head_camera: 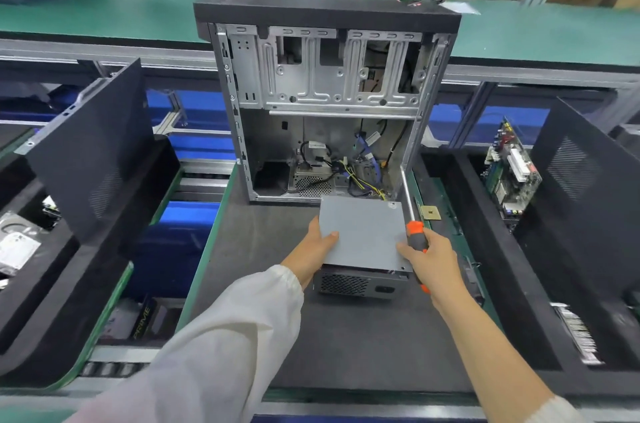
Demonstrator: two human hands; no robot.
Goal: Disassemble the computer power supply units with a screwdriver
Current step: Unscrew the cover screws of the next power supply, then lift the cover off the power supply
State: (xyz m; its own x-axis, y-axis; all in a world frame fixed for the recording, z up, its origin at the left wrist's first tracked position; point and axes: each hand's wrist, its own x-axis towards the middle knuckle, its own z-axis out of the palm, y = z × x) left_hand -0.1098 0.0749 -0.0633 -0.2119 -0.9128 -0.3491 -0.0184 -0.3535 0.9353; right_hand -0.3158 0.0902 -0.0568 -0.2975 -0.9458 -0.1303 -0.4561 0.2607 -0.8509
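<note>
Unit position: grey sheet-metal box of the power supply unit [363, 235] sits out of the case, just in front of the open silver-and-black computer tower chassis [325, 104], over the dark grey work mat [346, 336]; whether its base rests on the mat or is lifted clear cannot be told.
Unit axis: its long side runs away from the person toward the chassis; the perforated vent and socket face points back at the person.
Cables: a yellow, black and blue wire bundle [360, 180] lies in the chassis floor just behind the unit; whether it is attached to the unit cannot be told.
Left hand: the left hand [313, 251] clasps the unit's left edge, thumb on the top plate, fingers hidden beneath.
Right hand: the right hand [433, 260] is clenched around the orange-and-black-handled screwdriver [414, 225], fingertips touching the unit's right edge.
Tool axis: the steel shaft points up and away along the unit's right side, toward the chassis' right wall, tip not on any screw.
Nearer hand: both flank the unit; only the left truly carries it.
Judgement: the next move likely turns the unit to bring a screwed face toward the right-side tool.
</note>
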